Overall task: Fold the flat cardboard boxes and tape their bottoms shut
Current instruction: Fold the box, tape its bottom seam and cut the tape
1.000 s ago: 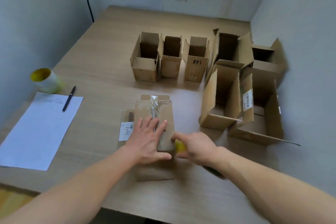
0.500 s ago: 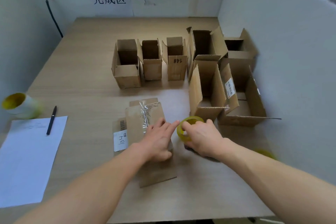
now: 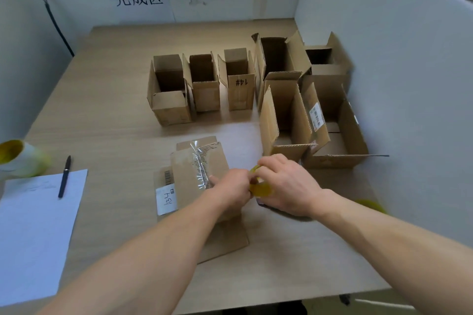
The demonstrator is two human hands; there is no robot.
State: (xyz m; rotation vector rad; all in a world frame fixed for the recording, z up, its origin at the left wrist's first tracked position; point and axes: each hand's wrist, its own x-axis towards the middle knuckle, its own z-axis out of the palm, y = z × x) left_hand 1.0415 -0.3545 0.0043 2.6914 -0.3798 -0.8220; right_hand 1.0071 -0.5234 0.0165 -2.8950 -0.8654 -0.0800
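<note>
Here, a yellow tape roll (image 3: 261, 188) is gripped in the right hand (image 3: 289, 184), just above the table (image 3: 115, 120). The left hand (image 3: 230, 188) is bunched against the roll, over the flat cardboard boxes (image 3: 190, 174); whether tape is pinched cannot be told. Folded boxes (image 3: 204, 84) are stood in a row farther back, with larger open boxes (image 3: 286, 115) to the right. A pen (image 3: 64, 176) is laid on a paper sheet (image 3: 33, 233) at the left.
</note>
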